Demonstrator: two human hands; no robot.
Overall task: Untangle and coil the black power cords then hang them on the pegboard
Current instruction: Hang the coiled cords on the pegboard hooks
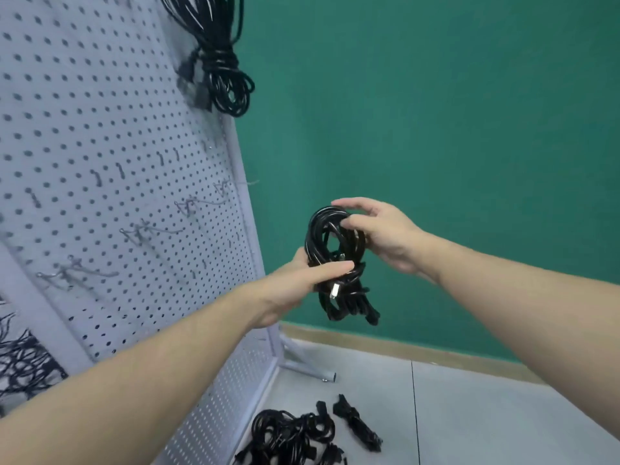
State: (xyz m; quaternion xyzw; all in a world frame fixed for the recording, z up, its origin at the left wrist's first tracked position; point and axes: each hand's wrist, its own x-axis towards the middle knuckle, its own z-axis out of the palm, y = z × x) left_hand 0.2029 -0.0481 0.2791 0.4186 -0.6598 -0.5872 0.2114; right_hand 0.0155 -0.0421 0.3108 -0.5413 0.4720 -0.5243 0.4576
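Observation:
A coiled black power cord [335, 263] hangs in the air between both hands, right of the pegboard's edge. My left hand [302, 280] grips the coil's middle, thumb across the front. My right hand [379, 233] pinches the top loop with thumb and fingers. The white pegboard [110, 156] stands at the left with several bare metal hooks [151, 229]. Another coiled black cord [221, 72] hangs near the pegboard's top right. More black cords [295, 434] lie in a tangled pile on the floor.
A green wall [436, 129] fills the background. The pegboard's metal foot [308, 367] sticks out onto the light floor near the pile. A dark tangle [23, 360] shows at the far left edge.

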